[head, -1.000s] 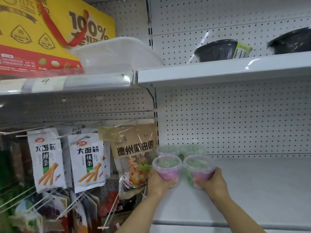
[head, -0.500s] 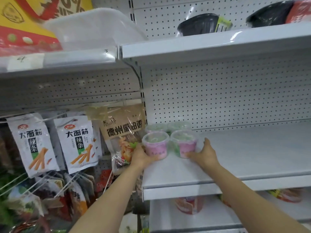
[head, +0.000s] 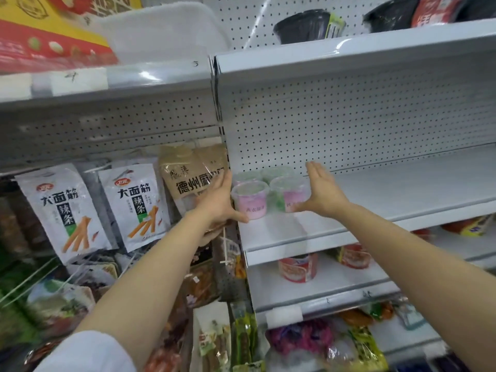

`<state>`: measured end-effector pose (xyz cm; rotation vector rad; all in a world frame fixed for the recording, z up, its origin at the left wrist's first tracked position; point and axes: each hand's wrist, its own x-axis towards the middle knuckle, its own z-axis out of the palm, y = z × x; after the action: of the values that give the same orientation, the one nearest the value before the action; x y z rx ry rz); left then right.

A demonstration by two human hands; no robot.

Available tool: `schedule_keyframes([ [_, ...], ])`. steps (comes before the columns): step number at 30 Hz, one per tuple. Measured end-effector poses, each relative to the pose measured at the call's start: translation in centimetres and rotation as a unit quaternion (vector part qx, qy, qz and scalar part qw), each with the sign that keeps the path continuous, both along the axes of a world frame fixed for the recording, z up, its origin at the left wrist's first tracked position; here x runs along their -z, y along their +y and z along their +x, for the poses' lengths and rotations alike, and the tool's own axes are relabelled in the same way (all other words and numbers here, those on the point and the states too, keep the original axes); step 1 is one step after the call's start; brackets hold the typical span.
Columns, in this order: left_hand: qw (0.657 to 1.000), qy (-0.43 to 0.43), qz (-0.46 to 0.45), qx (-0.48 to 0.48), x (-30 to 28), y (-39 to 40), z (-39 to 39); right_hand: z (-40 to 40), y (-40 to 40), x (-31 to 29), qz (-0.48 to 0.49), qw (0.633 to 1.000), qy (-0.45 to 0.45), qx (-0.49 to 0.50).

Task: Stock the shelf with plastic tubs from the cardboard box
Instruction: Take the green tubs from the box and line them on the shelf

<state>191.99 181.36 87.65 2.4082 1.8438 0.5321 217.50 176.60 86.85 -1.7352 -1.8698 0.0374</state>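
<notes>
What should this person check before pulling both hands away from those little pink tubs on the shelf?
1. Front two tubs stand upright on the shelf: ok.
2. Left hand lets go: fingers straight, thumb near the left tub's base; contact cannot tell.
3. Right hand lets go: fingers straight, flat beside the right tub; ok.
4. Tubs well back from the shelf's front edge: ok.
5. Back two tubs upright: cannot tell, mostly hidden.
6. Space to the right for more tubs: ok.
</notes>
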Motion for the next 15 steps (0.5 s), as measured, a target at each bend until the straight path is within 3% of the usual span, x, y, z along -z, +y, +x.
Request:
schedule_keyframes([
  [15, 0.976, 0.114, 0.086, 0.162, -1.9, -7.0, -9.6, -12.7, -11.5, -1.6, 0.016, 0.984, -0.098, 0.148],
])
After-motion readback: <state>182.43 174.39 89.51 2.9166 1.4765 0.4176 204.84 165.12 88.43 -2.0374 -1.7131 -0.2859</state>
